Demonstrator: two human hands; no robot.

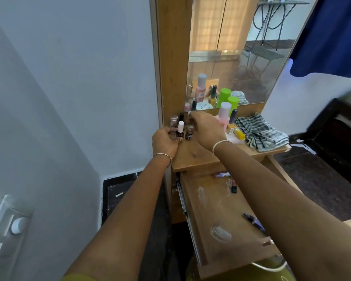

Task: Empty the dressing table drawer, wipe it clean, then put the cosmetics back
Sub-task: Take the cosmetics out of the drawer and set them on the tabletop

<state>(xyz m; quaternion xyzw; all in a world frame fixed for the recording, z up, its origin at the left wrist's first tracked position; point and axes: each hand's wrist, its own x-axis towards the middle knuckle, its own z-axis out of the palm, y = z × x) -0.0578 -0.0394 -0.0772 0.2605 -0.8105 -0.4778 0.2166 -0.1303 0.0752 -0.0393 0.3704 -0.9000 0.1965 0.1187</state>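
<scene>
The wooden drawer stands pulled out below the dressing table top. It is dusty with white smears and holds a dark pen, a small black tube and a purple item. On the top's left end, my left hand grips a dark nail polish bottle with a white cap. My right hand pinches the top of a small dark bottle beside it. More small bottles stand behind them.
A pink bottle, a yellow polish bottle and a green-capped bottle stand by the mirror. A striped cloth lies at the top's right end. A white wall is on the left, dark furniture on the right.
</scene>
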